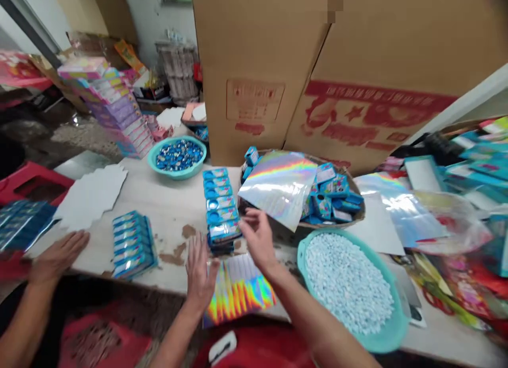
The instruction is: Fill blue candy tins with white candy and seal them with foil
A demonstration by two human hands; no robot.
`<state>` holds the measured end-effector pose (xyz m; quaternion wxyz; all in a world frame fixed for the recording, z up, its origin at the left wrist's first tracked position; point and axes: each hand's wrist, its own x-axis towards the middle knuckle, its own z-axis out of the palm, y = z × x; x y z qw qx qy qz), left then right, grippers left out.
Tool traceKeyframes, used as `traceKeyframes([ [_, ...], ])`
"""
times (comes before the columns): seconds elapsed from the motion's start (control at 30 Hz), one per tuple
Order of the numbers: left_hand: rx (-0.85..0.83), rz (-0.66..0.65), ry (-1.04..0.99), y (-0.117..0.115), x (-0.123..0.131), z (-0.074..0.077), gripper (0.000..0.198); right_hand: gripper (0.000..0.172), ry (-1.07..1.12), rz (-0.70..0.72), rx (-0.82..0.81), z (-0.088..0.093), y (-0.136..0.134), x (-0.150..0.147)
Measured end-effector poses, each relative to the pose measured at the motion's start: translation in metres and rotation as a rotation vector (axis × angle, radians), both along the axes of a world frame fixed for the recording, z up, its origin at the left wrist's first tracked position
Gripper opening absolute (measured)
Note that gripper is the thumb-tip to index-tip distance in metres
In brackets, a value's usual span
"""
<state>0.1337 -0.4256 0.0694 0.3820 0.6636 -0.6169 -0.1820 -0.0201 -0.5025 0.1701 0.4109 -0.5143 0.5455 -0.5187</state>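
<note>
A row of small blue boxes (221, 212) with round cut-outs stands on the table in front of me. My left hand (200, 272) is at the row's near left corner, fingers stretched out and holding nothing. On the row's right side is my right hand (257, 238), its fingers loosely bent and apart around nothing; whether they touch the end box I cannot tell. Below and between my hands lies a shiny rainbow holographic sheet (240, 291). Another block of blue boxes (133, 243) stands to the left.
A co-worker's hand (61, 251) rests flat at the left, by white card sheets (93, 190). A teal basin (400, 325) of pale pellets stands right; a smaller teal bowl (177, 173) holds blue pieces. Behind are a box of loose blue boxes (331, 190) and large cartons (254, 55).
</note>
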Motion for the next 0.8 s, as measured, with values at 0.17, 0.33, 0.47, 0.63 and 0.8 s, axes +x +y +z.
traceKeyframes([
  [0.17,0.380,-0.073,-0.257,0.008,0.043,-0.063,0.053,0.024,0.169,0.012,0.086,-0.070,0.054,-0.032],
  [0.33,0.620,-0.156,-0.433,-0.003,0.023,-0.094,0.042,0.017,0.405,0.338,0.175,-0.174,0.089,-0.026],
  [0.47,0.650,-0.158,-0.305,-0.007,0.011,-0.097,0.017,0.043,0.566,0.416,0.116,-0.209,0.080,-0.017],
  [0.63,0.646,-0.206,-0.184,-0.003,0.012,-0.097,0.019,0.051,1.010,0.565,0.060,-0.210,0.078,-0.012],
  [0.8,0.662,-0.144,-0.168,-0.005,0.004,-0.097,0.021,0.041,1.082,0.610,-0.024,-0.209,0.090,-0.019],
])
